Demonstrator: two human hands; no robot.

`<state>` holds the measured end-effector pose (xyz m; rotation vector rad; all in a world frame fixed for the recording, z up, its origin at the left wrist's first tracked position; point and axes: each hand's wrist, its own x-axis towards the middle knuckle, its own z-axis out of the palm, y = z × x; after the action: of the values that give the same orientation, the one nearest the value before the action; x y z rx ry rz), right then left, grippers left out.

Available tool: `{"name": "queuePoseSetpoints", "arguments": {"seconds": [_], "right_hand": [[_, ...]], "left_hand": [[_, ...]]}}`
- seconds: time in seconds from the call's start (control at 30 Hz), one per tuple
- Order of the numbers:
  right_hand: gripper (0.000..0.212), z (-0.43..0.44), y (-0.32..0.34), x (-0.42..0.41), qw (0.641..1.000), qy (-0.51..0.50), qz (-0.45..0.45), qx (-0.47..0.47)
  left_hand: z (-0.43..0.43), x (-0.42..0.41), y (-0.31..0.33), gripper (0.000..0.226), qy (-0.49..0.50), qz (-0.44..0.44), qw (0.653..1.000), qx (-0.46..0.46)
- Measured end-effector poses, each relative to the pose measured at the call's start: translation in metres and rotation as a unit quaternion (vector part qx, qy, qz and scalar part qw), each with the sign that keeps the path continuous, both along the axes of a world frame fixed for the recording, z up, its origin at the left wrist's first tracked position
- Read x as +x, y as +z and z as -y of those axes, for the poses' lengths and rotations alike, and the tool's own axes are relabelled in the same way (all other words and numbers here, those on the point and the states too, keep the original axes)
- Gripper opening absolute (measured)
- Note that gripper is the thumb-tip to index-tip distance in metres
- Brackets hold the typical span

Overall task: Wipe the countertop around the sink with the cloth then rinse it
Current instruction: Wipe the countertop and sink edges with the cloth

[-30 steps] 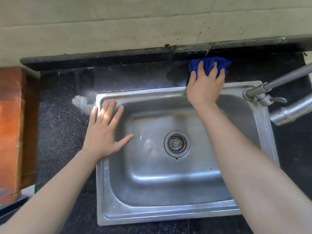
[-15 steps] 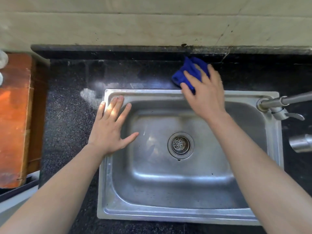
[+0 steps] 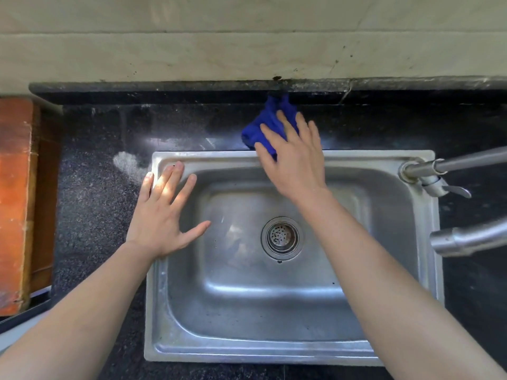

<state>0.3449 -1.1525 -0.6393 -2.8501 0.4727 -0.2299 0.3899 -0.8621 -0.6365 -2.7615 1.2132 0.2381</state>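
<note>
Your right hand [image 3: 296, 163]: flat, fingers straight, pressing the blue cloth [image 3: 263, 127].
Cloth: bunched on the black countertop [image 3: 96, 187] just behind the sink [image 3: 356, 156].
Your left hand [image 3: 162, 215]: spread flat on the sink's left rim.

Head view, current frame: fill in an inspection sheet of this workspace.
Surface: black speckled countertop, pale smear left of the sink.
Job's things: blue cloth bunched on the countertop behind the sink; tap at right, no water seen.
Clutter: nothing seen.
Grippers: right hand presses the cloth with straight fingers; left hand spread flat at the sink's left rim.
Cables: nothing seen.
Surroundings: beige tiled wall behind; orange-brown block at left.
</note>
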Motion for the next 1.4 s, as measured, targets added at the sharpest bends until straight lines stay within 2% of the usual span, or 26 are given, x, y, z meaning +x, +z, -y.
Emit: {"name": "queuePoseSetpoints", "arguments": {"seconds": [0.07, 0.17, 0.27, 0.33, 0.4, 0.5, 0.6, 0.67, 0.77, 0.9, 0.97, 1.07, 1.13, 1.2, 1.3, 1.4], "right_hand": [[0.05, 0.053, -0.002, -0.033, 0.993, -0.113, -0.016, -0.028], [0.06, 0.107, 0.001, -0.063, 0.96, -0.273, -0.054, -0.044], [0.058, 0.111, 0.0, -0.037, 0.919, -0.391, -0.044, 0.019], [0.058, 0.087, 0.0, -0.01, 0.901, -0.43, -0.03, 0.049], [0.056, 0.047, -0.001, 0.002, 0.923, -0.382, -0.019, 0.046], [0.049, -0.006, -0.004, -0.006, 0.983, -0.185, 0.006, 0.018], [0.049, 0.014, -0.003, -0.018, 0.997, -0.08, 0.004, -0.012], [0.052, 0.049, -0.002, -0.028, 0.993, -0.111, -0.02, -0.029], [0.056, 0.081, -0.001, -0.041, 0.976, -0.211, -0.045, -0.016], [0.053, 0.04, -0.005, -0.01, 0.948, -0.314, -0.037, 0.035], [0.05, 0.001, -0.004, 0.012, 0.957, -0.285, -0.027, 0.042], [0.046, -0.053, -0.004, 0.027, 0.991, -0.131, -0.018, 0.038], [0.046, -0.058, -0.003, 0.028, 0.998, -0.016, -0.046, 0.027], [0.046, -0.033, -0.002, 0.024, 0.998, 0.052, -0.044, 0.002], [0.047, 0.016, -0.001, -0.003, 0.998, 0.014, -0.039, -0.055], [0.057, 0.029, 0.003, -0.035, 0.988, -0.122, -0.087, -0.028]], "left_hand": [[0.001, 0.001, 0.0, 0.097, 0.001, -0.001, 1.0, 0.0], [0.001, 0.001, -0.001, 0.098, -0.001, 0.002, 1.0, 0.0], [0.0, 0.002, -0.002, 0.099, -0.004, 0.002, 1.0, 0.004], [0.001, 0.002, -0.003, 0.1, -0.004, 0.004, 1.0, 0.008], [0.001, 0.002, -0.003, 0.1, -0.005, 0.002, 1.0, 0.014], [0.001, 0.001, 0.0, 0.099, -0.004, 0.002, 1.0, 0.02], [0.003, 0.0, 0.001, 0.097, -0.002, 0.002, 1.0, 0.015], [0.003, 0.0, 0.002, 0.096, 0.0, 0.002, 1.0, 0.017], [0.003, 0.0, 0.001, 0.096, -0.002, 0.005, 1.0, 0.019], [0.001, 0.0, 0.0, 0.096, 0.001, 0.005, 1.0, 0.019], [0.001, 0.0, -0.001, 0.096, -0.001, 0.005, 1.0, 0.018], [0.0, 0.0, -0.001, 0.096, -0.003, 0.006, 1.0, 0.007], [-0.001, 0.0, -0.002, 0.096, -0.006, 0.006, 1.0, -0.002], [-0.001, 0.0, -0.003, 0.096, -0.008, 0.003, 1.0, 0.0], [-0.001, 0.0, -0.002, 0.098, -0.006, -0.003, 1.0, 0.017], [-0.002, -0.001, 0.0, 0.101, -0.005, -0.01, 1.0, 0.029]]}}
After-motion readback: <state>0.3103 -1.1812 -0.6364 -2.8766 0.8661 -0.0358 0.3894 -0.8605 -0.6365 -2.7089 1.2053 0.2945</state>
